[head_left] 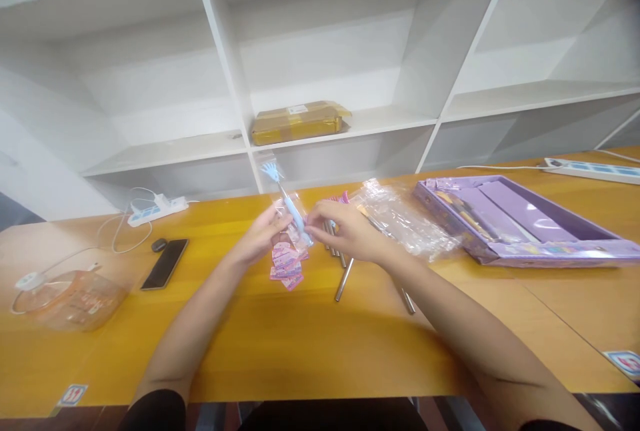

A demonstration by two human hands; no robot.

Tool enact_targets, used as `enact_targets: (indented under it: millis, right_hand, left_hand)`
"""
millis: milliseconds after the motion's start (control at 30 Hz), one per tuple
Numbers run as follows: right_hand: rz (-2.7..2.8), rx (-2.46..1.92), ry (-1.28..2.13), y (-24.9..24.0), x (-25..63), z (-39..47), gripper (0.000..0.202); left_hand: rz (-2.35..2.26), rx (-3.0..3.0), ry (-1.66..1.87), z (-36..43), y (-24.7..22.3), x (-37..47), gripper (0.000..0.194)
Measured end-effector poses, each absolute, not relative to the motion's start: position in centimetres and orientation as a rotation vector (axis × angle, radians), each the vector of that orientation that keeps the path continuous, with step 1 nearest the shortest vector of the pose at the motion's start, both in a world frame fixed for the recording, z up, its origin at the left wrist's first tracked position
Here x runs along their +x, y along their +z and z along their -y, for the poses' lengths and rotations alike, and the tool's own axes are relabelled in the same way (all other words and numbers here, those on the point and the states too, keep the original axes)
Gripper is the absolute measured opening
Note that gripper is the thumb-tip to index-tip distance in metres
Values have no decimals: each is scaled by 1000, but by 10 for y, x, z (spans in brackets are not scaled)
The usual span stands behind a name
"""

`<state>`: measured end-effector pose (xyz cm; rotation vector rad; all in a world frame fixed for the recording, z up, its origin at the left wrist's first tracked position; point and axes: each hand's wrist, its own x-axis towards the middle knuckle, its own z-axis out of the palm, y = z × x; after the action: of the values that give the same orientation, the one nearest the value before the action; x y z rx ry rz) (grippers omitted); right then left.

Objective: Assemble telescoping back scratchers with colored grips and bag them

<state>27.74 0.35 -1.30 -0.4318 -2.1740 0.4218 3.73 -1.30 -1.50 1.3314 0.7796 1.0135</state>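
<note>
A light blue back scratcher [293,212] with a hand-shaped head and a metal neck is inside a clear plastic bag [281,174], tilted above the table. My left hand [265,231] is closed around the bagged handle from the left. At the handle's lower end, the fingers of my right hand [345,228] pinch the bag's edge. Below my hands lie several small pink printed cards [286,264]. Metal rods [344,281], apparently more back scratchers, lie partly hidden under my right hand and forearm. Beside them is a pile of clear plastic bags [405,218].
A purple box tray [565,254] holding wrapped items stands at the right. On the left are a phone [165,264], a power strip [157,211] with cables, and an orange translucent bag [83,301]. Behind, a taped parcel [300,126] sits on the white shelf [390,118].
</note>
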Motion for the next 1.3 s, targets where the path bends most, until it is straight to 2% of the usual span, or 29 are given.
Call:
enact_targets:
  millis: [300,400,533,633,900,1133,1300]
  right_hand:
    - [2138,-514,480,-14,273,-1,12]
    - [2128,-501,495,-14,273,-1,12]
    - [2118,-512,499,-14,272,0,11]
    - [2113,-531,502,-14,272,1,9]
    - [2118,-535,475,-14,272,1,9]
    - [2120,-536,463,-15,272,0,9]
    - [2118,-560,471,-16,271,0,9]
  left_hand:
    - [-677,1492,986,18,-18,40,94]
    - [-673,1487,999,18,-19,41,90]
    - [-680,1479,1023,17,-24,40,73]
    - [-689,1470,1027,16,-26,40,70]
    - [-678,1499,1019,17,-27,40,91]
    - [-671,1517,1032,16,-30,41,88]
    - [-660,1535,1021,18,-24,43,94]
